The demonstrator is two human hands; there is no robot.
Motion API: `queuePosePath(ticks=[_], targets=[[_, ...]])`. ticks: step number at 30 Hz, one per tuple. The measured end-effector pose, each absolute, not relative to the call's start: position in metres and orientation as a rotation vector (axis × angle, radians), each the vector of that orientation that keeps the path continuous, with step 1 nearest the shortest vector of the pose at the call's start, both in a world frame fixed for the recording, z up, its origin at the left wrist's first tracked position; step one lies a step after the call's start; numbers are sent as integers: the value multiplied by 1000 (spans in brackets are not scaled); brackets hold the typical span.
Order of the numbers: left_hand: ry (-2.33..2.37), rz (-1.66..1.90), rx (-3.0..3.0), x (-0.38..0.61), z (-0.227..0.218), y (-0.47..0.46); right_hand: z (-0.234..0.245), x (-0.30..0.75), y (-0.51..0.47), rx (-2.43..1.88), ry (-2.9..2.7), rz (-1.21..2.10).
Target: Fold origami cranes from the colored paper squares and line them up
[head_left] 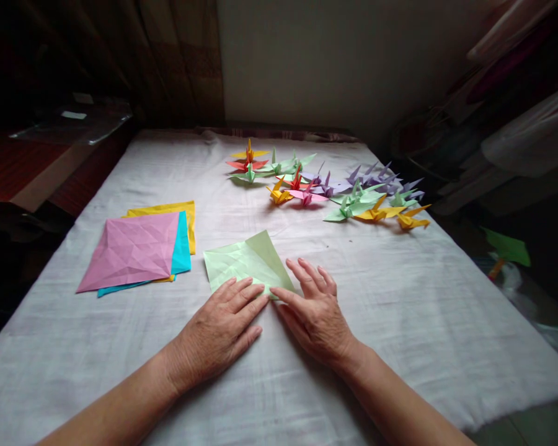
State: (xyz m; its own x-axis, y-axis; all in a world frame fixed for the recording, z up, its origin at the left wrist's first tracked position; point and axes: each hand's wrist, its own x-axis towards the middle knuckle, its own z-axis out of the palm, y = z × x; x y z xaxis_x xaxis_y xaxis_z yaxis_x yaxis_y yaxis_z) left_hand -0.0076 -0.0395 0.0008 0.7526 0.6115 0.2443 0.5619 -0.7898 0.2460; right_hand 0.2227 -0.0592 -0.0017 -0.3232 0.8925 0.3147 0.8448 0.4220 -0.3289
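A pale green sheet of origami paper (242,260) with crease lines lies on the white cloth in front of me. Its right part looks smoother and darker than the creased left part. My left hand (221,322) rests flat with fingers stretched over the paper's near edge. From the right, my right hand (314,310) touches the near right corner with its index fingertip, the other fingers spread. The fingertips of both hands almost meet at that edge, and they cover part of it.
Left of the paper lies a stack of creased pink (137,248), blue (181,248) and yellow sheets (190,217). Several folded paper cranes (307,195) in mixed colours stand across the far right of the cloth-covered table (376,279). Clothes (530,136) hang beyond the right edge.
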Motion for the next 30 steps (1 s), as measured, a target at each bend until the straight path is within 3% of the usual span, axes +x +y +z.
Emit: queuePosePath(ticks=[13, 30], targets=[[930, 489, 2828, -7, -1, -38, 3, 245, -80, -1302, -2434, -57], [941, 483, 2850, -8, -6, -39, 0, 240, -80, -1497, -2454, 21]])
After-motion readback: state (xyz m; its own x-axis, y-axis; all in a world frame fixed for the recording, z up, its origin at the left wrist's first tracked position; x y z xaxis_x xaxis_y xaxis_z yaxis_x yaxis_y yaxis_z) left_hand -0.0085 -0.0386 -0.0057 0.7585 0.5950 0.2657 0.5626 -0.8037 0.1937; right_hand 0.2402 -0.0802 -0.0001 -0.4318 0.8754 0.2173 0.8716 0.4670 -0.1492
